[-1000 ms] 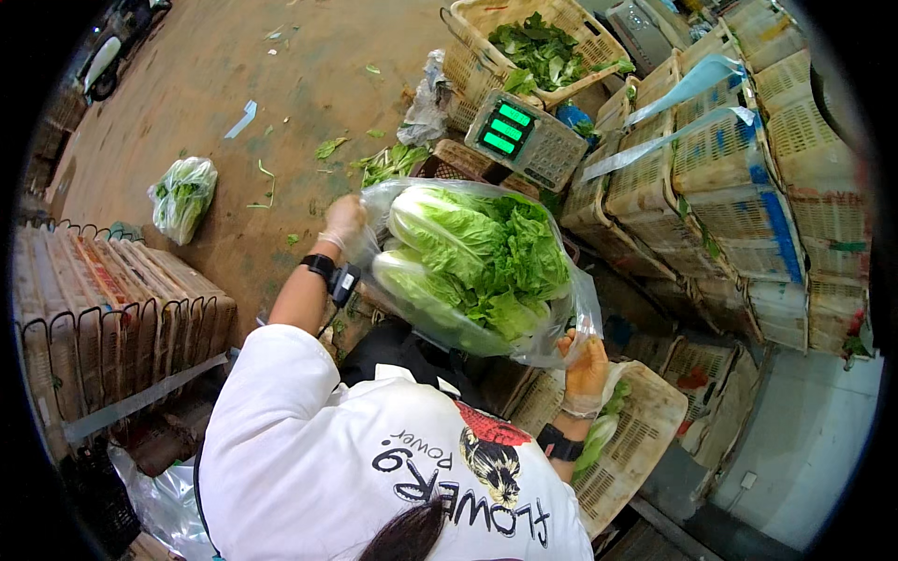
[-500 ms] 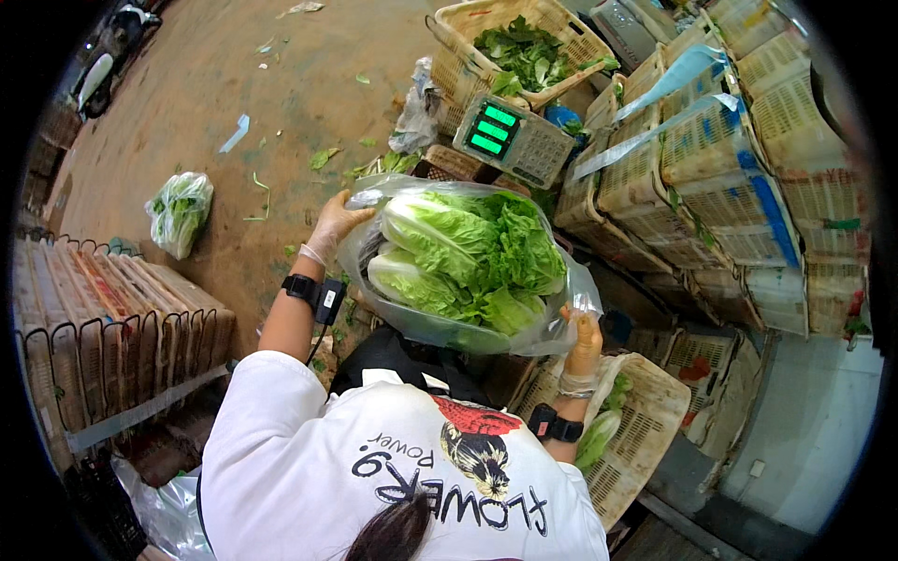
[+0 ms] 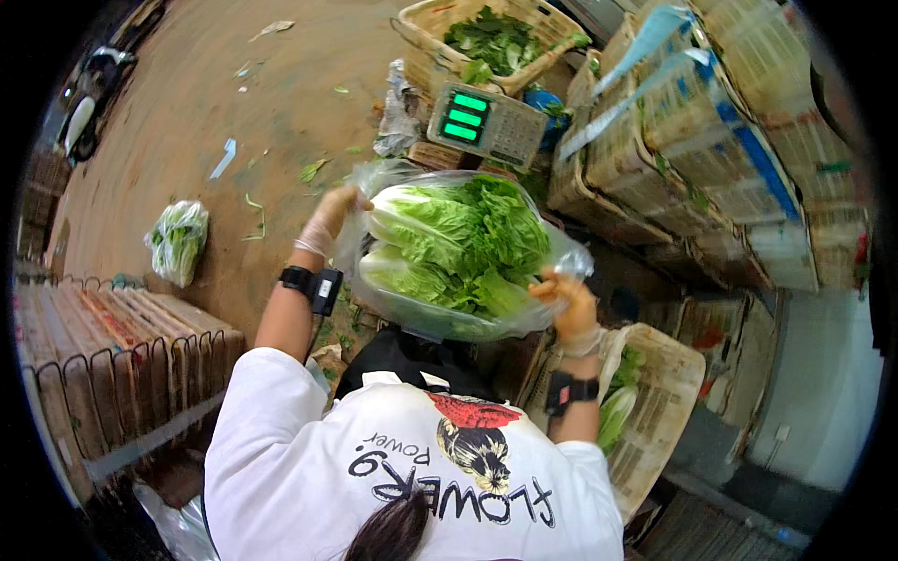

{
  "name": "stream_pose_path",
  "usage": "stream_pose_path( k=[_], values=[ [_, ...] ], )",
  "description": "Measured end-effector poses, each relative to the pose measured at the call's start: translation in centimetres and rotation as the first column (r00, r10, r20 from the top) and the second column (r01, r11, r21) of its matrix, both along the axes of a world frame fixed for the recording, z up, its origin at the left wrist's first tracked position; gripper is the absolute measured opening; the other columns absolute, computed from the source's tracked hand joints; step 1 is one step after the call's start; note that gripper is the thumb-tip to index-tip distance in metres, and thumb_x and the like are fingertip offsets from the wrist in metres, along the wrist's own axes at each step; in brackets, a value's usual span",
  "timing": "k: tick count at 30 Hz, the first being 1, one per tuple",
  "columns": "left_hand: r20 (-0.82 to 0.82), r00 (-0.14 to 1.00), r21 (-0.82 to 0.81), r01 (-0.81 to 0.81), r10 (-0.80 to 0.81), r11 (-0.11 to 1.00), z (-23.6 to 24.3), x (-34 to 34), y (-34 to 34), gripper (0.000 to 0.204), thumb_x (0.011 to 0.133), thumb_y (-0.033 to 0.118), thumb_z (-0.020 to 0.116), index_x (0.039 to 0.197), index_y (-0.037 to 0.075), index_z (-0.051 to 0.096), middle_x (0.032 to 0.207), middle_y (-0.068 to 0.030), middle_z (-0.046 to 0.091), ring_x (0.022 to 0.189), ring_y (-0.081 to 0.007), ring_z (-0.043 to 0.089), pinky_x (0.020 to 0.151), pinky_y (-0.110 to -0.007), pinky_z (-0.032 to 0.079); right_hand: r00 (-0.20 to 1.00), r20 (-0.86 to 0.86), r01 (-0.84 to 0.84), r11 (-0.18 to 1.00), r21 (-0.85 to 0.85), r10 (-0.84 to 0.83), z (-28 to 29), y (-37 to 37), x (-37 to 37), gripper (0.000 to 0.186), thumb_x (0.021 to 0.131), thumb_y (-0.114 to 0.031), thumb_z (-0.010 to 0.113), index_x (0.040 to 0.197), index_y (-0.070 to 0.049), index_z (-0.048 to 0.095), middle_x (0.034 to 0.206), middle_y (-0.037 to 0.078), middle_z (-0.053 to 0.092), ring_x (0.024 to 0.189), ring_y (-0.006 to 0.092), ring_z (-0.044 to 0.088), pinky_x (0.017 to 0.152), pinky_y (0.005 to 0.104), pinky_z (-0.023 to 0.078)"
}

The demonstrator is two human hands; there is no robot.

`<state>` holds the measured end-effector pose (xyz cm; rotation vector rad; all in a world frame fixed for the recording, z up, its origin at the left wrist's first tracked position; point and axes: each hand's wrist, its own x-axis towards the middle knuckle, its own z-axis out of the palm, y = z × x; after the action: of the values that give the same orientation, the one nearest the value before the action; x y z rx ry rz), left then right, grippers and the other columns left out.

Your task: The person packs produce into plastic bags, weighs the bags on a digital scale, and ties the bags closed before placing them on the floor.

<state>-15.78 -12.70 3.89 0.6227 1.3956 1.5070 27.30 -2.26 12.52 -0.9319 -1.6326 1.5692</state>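
Note:
In front of my body a clear plastic bag (image 3: 426, 323) lies open at the top, filled with several heads of leafy green lettuce (image 3: 458, 245). The pale stems point left and the leaf tips right. My left hand (image 3: 332, 213), in a thin clear glove, is closed on the left rim of the bag. At the right rim, my right hand (image 3: 569, 304), also gloved and a little blurred, has its fingers curled over the gathered plastic. Just beyond the bag stands a digital scale (image 3: 514, 134) with a lit green display.
A crate of loose greens (image 3: 426, 33) stands behind the scale. Stacked crates (image 3: 673, 131) line the right side; another row of crates (image 3: 131, 341) stands at left. A bagged bundle of greens (image 3: 178, 241) lies on the floor. A crate (image 3: 659, 411) with lettuce sits by my right arm.
My right hand has moved up and inward along the bag's right rim, its fingers bending over the plastic. The left hand keeps its grip. The whole view has shifted slightly.

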Motion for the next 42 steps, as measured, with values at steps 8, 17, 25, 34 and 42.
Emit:
stream_pose_path(
  k=[8,17,25,34,42],
  values=[
    [0.384,0.888,0.461,0.053,-0.252,0.886,20.3,2.4,3.8,0.028,0.089,0.024,0.036,0.081,0.002,0.051,0.064,-0.0056,0.048,0.061,-0.0216,0.044,0.075,-0.035,0.035,0.802,-0.598,-0.178,0.952,-0.249,-0.006,16.8,3.3,-2.2,0.022,0.083,-0.017,0.047,0.085,0.003,0.054,0.048,-0.006,0.032,0.042,0.0058,0.030,0.058,0.0277,0.039],
    [0.428,0.804,0.406,0.238,-0.414,0.882,18.7,3.3,4.0,0.047,0.076,0.015,0.050,0.114,-0.012,0.044,0.081,-0.0060,0.059,0.070,-0.0179,0.048,0.075,-0.032,0.036,0.984,-0.147,0.034,0.926,-0.376,-0.096,9.6,5.0,-4.1,0.028,0.084,-0.023,0.052,0.086,0.005,0.058,0.054,-0.002,0.039,0.046,0.0072,0.036,0.056,0.0256,0.041],
    [0.288,0.779,0.486,0.382,-0.557,0.786,21.5,9.6,5.5,0.058,0.071,0.012,0.052,0.121,-0.013,0.037,0.086,-0.0075,0.061,0.081,-0.0190,0.054,0.086,-0.031,0.036,0.951,-0.298,0.081,0.996,-0.025,-0.084,13.4,2.3,-4.5,0.033,0.084,-0.024,0.051,0.095,0.007,0.056,0.057,0.000,0.043,0.054,0.0105,0.042,0.066,0.0302,0.044],
    [0.118,0.878,0.393,0.388,-0.464,0.834,22.0,9.2,4.4,0.067,0.061,0.007,0.051,0.124,-0.010,0.035,0.091,-0.0100,0.060,0.081,-0.0170,0.055,0.088,-0.029,0.035,0.965,-0.054,-0.256,0.966,0.025,0.257,14.5,2.7,-3.0,0.045,0.074,-0.002,0.043,0.119,0.002,0.046,0.099,0.011,0.058,0.086,0.0178,0.057,0.084,0.0322,0.041],
    [0.073,0.892,0.125,0.436,-0.447,0.891,21.3,5.0,3.1,0.075,0.061,0.003,0.058,0.131,0.002,0.033,0.130,-0.0197,0.039,0.097,-0.0267,0.057,0.081,-0.040,0.047,0.967,0.029,-0.256,0.960,0.111,0.254,13.6,5.2,1.3,0.064,0.066,0.020,0.028,0.124,-0.003,0.045,0.124,0.012,0.049,0.107,0.0218,0.052,0.093,0.0308,0.038]
  ],
)
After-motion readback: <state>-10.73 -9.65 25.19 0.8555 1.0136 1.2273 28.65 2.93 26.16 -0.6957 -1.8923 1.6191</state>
